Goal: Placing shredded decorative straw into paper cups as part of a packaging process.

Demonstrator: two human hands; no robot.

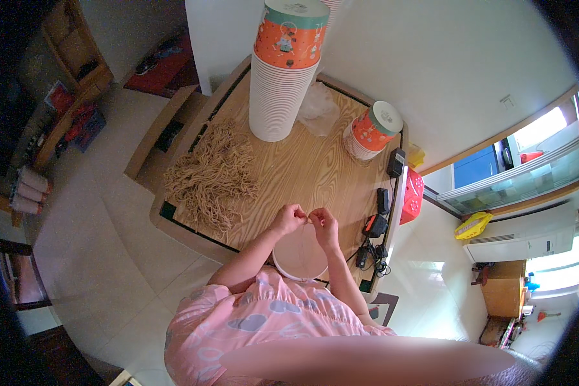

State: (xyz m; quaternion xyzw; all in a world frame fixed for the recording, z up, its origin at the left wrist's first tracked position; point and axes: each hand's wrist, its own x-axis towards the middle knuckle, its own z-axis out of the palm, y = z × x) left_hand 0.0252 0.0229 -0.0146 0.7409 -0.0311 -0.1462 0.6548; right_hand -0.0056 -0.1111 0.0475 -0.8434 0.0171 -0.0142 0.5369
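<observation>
My left hand (292, 219) and my right hand (324, 226) meet fingertip to fingertip, both closed in a pinch. What lies between the fingers is too small to make out. Just under them, against my pink clothing, a white paper bucket (299, 260) shows its round open mouth and pale inside. Left of my hands a tangled heap of tan cords (215, 177) spreads over the wooden table (302, 170). Beyond, a tall stack of paper buckets (280, 90) stands upside down, the top one orange and green.
A shorter bucket stack (373, 132) stands at the table's far right, near a clear plastic bag (318, 109). Black power adapters (374, 225) and coiled cables line the right edge. A red plastic basket (412, 196) is beside the table. A wall rises behind.
</observation>
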